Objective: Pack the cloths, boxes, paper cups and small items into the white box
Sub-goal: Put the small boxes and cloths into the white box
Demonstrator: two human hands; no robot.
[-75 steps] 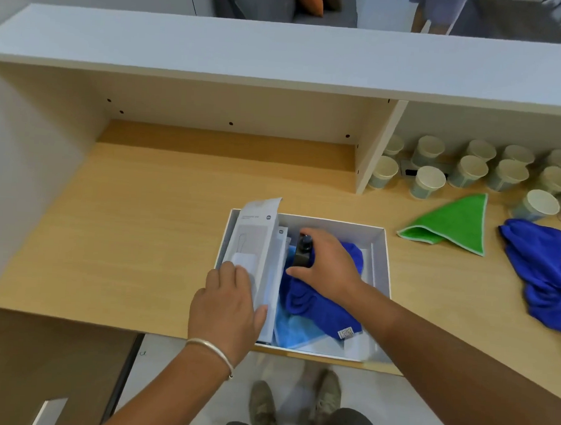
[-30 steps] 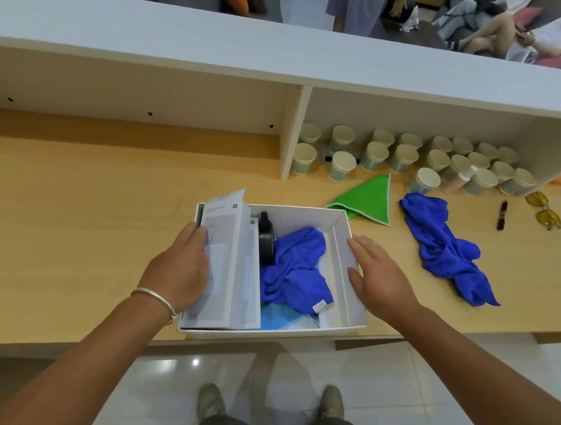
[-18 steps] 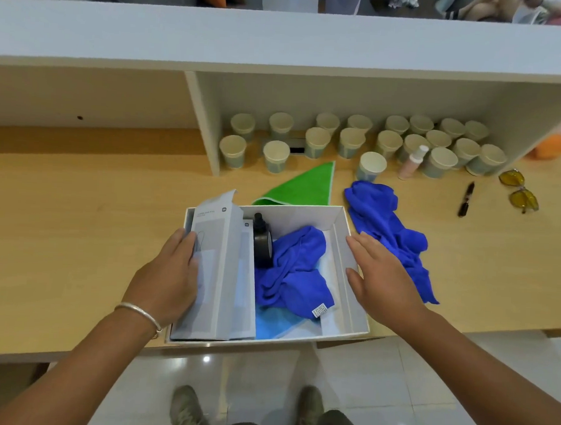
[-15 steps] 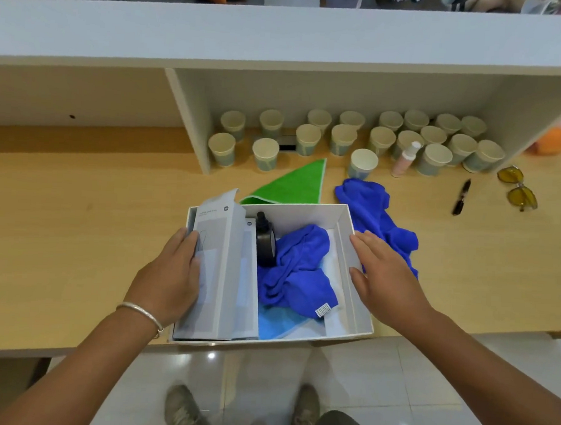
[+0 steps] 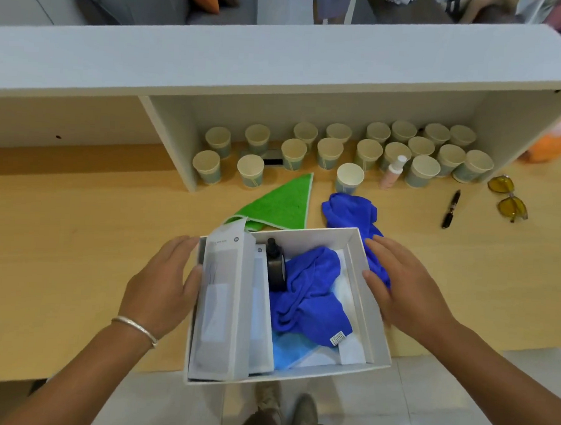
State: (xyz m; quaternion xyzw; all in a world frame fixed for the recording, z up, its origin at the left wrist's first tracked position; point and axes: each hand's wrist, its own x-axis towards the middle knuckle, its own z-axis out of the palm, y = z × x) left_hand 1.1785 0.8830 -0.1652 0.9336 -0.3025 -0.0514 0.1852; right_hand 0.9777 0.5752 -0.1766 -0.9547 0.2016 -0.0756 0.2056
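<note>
While boxed: two cloths (image 5: pixel 310 298).

A white cardboard box (image 5: pixel 369 324) sits at the light wooden counter (image 5: pixel 60 233) edge, the left hand (image 5: pixel 163 285) and right hand (image 5: pixel 401 291) pressed flat against its side walls. Inside stand two grey-white flat cartons (image 5: pixel 224 307), a dark bottle (image 5: pixel 275 267) and a crumpled blue cloth (image 5: pixel 310 298). Behind lie a green folded cloth (image 5: pixel 282 206), another blue cloth (image 5: pixel 351 209) and many paper cups (image 5: pixel 329 153).
</note>
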